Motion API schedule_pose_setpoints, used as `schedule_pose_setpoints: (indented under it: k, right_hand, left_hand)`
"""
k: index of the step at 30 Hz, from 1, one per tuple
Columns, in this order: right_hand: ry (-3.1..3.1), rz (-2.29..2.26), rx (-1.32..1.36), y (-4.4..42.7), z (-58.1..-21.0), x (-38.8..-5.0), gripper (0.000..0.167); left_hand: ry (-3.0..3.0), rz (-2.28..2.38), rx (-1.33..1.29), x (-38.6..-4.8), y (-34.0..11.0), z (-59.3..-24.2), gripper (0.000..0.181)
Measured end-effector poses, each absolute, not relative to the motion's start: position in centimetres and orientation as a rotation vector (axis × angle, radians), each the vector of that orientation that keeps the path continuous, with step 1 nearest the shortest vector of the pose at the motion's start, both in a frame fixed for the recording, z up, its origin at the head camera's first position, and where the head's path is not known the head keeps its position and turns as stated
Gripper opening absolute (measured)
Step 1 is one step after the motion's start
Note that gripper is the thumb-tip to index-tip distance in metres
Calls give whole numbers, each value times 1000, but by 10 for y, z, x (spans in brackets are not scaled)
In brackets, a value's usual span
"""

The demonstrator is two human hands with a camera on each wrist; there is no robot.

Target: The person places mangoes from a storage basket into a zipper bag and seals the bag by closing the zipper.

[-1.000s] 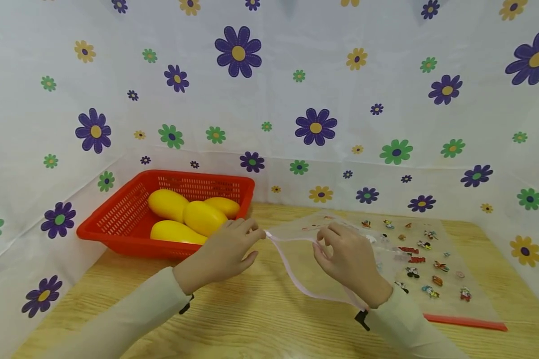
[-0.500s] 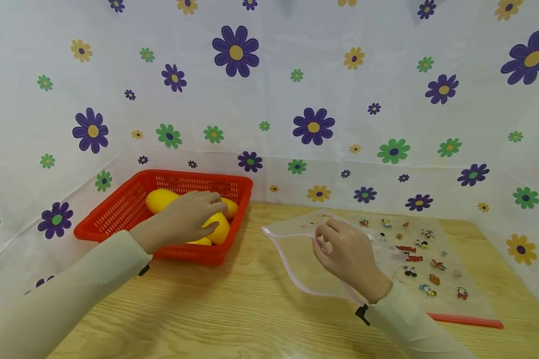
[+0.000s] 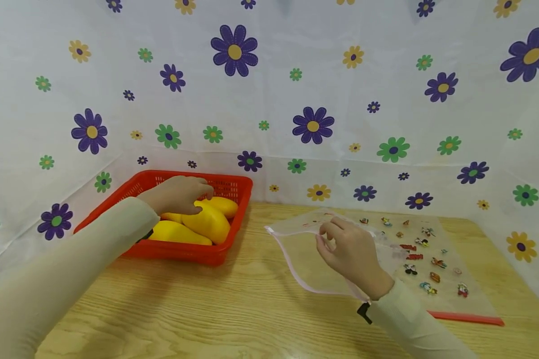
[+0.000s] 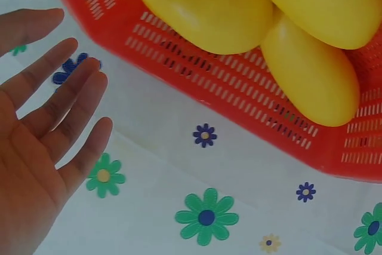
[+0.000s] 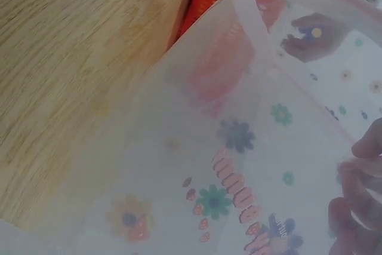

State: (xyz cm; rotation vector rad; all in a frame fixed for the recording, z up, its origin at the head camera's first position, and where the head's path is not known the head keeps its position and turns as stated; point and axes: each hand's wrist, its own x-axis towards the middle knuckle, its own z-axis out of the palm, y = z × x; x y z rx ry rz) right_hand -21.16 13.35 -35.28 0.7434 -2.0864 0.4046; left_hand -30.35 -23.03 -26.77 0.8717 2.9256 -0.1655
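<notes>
My left hand (image 3: 179, 193) hovers over the red basket (image 3: 240, 224), fingers spread loosely and holding nothing. Below it lie several smooth yellow mangoes (image 3: 208, 224); in the left wrist view the hand (image 4: 45, 129) has a bare palm, and the mangoes (image 4: 203, 10) sit to its right. My right hand (image 3: 352, 252) pinches the edge of a translucent zip bag (image 3: 312, 224) with a pink rim, its mouth gaping toward me. Up close in the right wrist view, the bag (image 5: 173, 165) carries printed strawberries and letters, and my right fingers (image 5: 370, 141) curl at its edge.
A clear sheet-like bag (image 3: 458, 249) with small colourful figures and a red slider strip (image 3: 467, 317) lies at the right. Both bags and the basket are on the wooden table (image 3: 215, 309). A white flowered cloth (image 3: 269, 89) hangs behind and at the sides.
My left hand has left the zip bag's left corner and moved left over the basket, then slightly farther back above the mangoes. My right hand has stayed at the bag's edge.
</notes>
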Motion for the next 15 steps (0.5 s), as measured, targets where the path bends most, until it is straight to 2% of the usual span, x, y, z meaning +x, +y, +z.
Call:
schedule_pose_setpoints:
  k: [15]
  right_hand:
    - [-2080, 276, 837, 136, -350, -213, 8]
  left_hand:
    - [2824, -144, 590, -333, -229, -289, 49]
